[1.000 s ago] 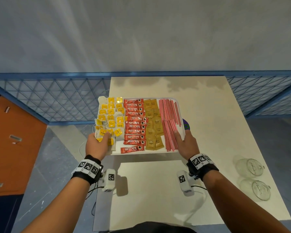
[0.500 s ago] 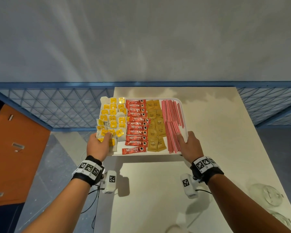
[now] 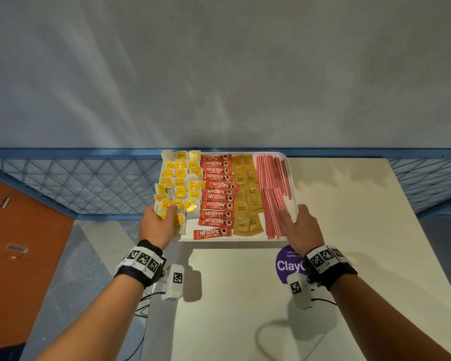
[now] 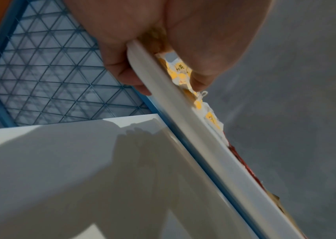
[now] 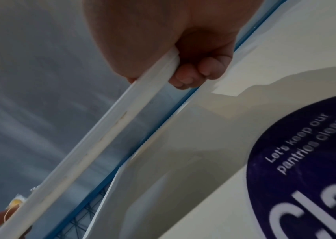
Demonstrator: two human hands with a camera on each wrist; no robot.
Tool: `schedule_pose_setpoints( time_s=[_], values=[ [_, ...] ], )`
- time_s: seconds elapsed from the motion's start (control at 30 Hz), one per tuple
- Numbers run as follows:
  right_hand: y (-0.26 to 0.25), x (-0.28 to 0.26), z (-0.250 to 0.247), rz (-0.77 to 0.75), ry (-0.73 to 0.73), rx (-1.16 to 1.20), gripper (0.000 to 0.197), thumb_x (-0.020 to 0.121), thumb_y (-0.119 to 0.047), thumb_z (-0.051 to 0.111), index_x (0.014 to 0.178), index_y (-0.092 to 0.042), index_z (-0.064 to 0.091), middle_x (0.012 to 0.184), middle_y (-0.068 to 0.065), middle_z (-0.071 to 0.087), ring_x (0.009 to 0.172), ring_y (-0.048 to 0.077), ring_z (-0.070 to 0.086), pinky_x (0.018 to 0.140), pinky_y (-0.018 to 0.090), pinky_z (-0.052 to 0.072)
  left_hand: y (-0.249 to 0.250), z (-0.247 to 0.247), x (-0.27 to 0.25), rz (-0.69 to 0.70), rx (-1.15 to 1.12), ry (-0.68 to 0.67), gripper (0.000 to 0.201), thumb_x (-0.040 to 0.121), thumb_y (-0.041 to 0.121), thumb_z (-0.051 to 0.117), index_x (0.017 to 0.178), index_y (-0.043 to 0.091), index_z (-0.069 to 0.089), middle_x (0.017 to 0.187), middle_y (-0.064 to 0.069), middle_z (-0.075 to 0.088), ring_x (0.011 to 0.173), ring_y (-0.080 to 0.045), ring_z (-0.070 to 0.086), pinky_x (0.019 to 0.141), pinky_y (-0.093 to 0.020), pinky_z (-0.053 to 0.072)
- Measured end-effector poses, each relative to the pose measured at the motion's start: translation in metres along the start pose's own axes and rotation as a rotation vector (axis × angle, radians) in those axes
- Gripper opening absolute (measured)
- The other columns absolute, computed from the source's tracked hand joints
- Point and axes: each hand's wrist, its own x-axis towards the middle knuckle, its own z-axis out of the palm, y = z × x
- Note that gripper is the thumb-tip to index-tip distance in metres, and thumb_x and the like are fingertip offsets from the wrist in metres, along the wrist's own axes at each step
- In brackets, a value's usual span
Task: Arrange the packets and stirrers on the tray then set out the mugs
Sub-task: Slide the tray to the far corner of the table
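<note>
Two hands of mine carry the white tray [image 3: 235,238] above the near part of the cream table [image 3: 349,230]. My left hand [image 3: 155,225] grips the tray's near left corner, thumb lying on top of the tea bags [image 3: 179,183] and fingers [image 4: 122,72] curled under the rim. My right hand [image 3: 301,226] grips the near right corner, thumb resting on the red-and-white stirrers [image 3: 272,194], fingers [image 5: 191,74] curled beneath the edge. Just below my right wrist a round purple sticker [image 3: 288,264] lies on the table, partly hidden by my wristband.

On the tray, four columns run away from me: yellow-tagged tea bags at the left, then red Nescafe Classic sticks [image 3: 216,194], then tan brown sugar sachets [image 3: 246,194], then the stirrers at the right. One Nescafe stick lies crooked at the near edge. Some tea bags overhang the left rim.

Beyond the table stands a blue mesh railing [image 3: 89,183], and past it a grey wall [image 3: 219,74]. An orange cabinet [image 3: 16,256] stands at my left.
</note>
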Motion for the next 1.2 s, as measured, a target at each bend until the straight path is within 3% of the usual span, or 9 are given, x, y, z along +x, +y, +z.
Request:
schedule_pose_setpoints(
  time_s=[0.13, 0.4, 0.53, 0.67, 0.77, 0.83, 1.0, 1.07, 1.2],
  values=[
    [0.003, 0.027, 0.013, 0.012, -0.007, -0.087, 0.073, 0.092, -0.079, 0.032, 0.120, -0.014, 0.049, 0.099, 0.004, 0.071, 0.081, 0.024, 0.070, 0.076, 0.046, 0.061, 0.002, 0.014, 0.021, 0.004, 0.054, -0.010, 0.033, 0.093, 0.050, 0.060, 0.097, 0.018, 0.066, 0.087, 0.002, 0.072, 0.078, -0.016, 0.068, 0.062, -0.030, 0.049],
    [0.008, 0.060, 0.038, 0.058, -0.059, -0.268, 0.074, 0.098, -0.072, 0.031, 0.129, -0.007, 0.049, 0.114, 0.013, 0.071, 0.098, 0.033, 0.070, 0.075, 0.036, 0.051, -0.002, 0.040, 0.049, 0.006, 0.090, -0.049, 0.025, 0.093, 0.041, 0.064, 0.087, 0.018, 0.068, 0.080, 0.002, 0.073, 0.074, -0.017, 0.069, 0.065, -0.031, 0.053],
    [0.013, 0.072, 0.048, 0.066, -0.052, -0.309, 0.073, 0.097, -0.073, 0.030, 0.124, -0.008, 0.051, 0.109, 0.013, 0.072, 0.095, 0.033, 0.070, 0.079, 0.040, 0.055, 0.004, 0.045, 0.053, -0.022, 0.093, -0.040, 0.020, 0.094, 0.037, 0.066, 0.085, 0.019, 0.063, 0.079, 0.000, 0.069, 0.074, -0.019, 0.066, 0.064, -0.030, 0.049],
    [0.012, 0.077, 0.051, 0.041, -0.022, -0.359, 0.066, 0.099, -0.068, 0.034, 0.118, -0.007, 0.052, 0.101, 0.012, 0.072, 0.089, 0.033, 0.070, 0.069, 0.035, 0.049, 0.005, 0.049, 0.055, -0.022, 0.131, -0.027, 0.023, 0.092, 0.036, 0.068, 0.079, 0.024, 0.052, 0.078, 0.004, 0.061, 0.076, -0.021, 0.061, 0.070, -0.033, 0.045],
    [0.011, 0.077, 0.051, 0.010, 0.028, -0.371, 0.060, 0.101, -0.063, 0.039, 0.113, -0.006, 0.055, 0.096, 0.012, 0.071, 0.085, 0.033, 0.069, 0.065, 0.032, 0.043, -0.003, 0.049, 0.059, 0.007, 0.242, -0.049, 0.028, 0.091, 0.045, 0.065, 0.094, 0.017, 0.060, 0.093, -0.001, 0.059, 0.103, -0.025, 0.054, 0.086, -0.040, 0.047],
    [0.013, 0.075, 0.053, -0.046, 0.082, -0.350, 0.057, 0.100, -0.060, 0.043, 0.108, -0.005, 0.058, 0.092, 0.011, 0.070, 0.081, 0.032, 0.068, 0.063, 0.032, 0.044, -0.007, 0.049, 0.061, 0.005, 0.307, -0.064, 0.035, 0.092, 0.048, 0.061, 0.106, 0.016, 0.062, 0.101, -0.002, 0.055, 0.117, -0.025, 0.043, 0.095, -0.042, 0.041],
    [0.023, 0.068, 0.062, -0.189, 0.155, -0.293, 0.054, 0.095, -0.055, 0.054, 0.103, -0.002, 0.063, 0.084, 0.011, 0.063, 0.066, 0.031, 0.064, 0.058, 0.029, 0.044, -0.009, 0.046, 0.059, 0.040, 0.324, -0.089, 0.034, 0.090, 0.050, 0.060, 0.108, 0.021, 0.062, 0.102, -0.001, 0.056, 0.124, -0.029, 0.040, 0.094, -0.041, 0.038],
    [0.025, 0.065, 0.062, -0.169, 0.137, -0.274, 0.056, 0.093, -0.056, 0.056, 0.106, -0.003, 0.063, 0.087, 0.011, 0.061, 0.068, 0.032, 0.063, 0.059, 0.031, 0.047, -0.010, 0.045, 0.054, 0.032, 0.318, -0.101, 0.046, 0.082, 0.056, 0.067, 0.113, 0.024, 0.057, 0.107, 0.000, 0.053, 0.125, -0.028, 0.039, 0.099, -0.044, 0.041],
    [0.026, 0.059, 0.061, -0.112, 0.081, -0.240, 0.065, 0.086, -0.066, 0.059, 0.112, -0.006, 0.060, 0.096, 0.011, 0.057, 0.075, 0.035, 0.065, 0.065, 0.038, 0.055, -0.017, 0.048, 0.045, 0.031, 0.393, -0.152, 0.108, 0.051, 0.075, 0.078, 0.136, 0.028, 0.033, 0.127, -0.004, 0.043, 0.131, -0.030, 0.035, 0.108, -0.051, 0.040]
  ],
)
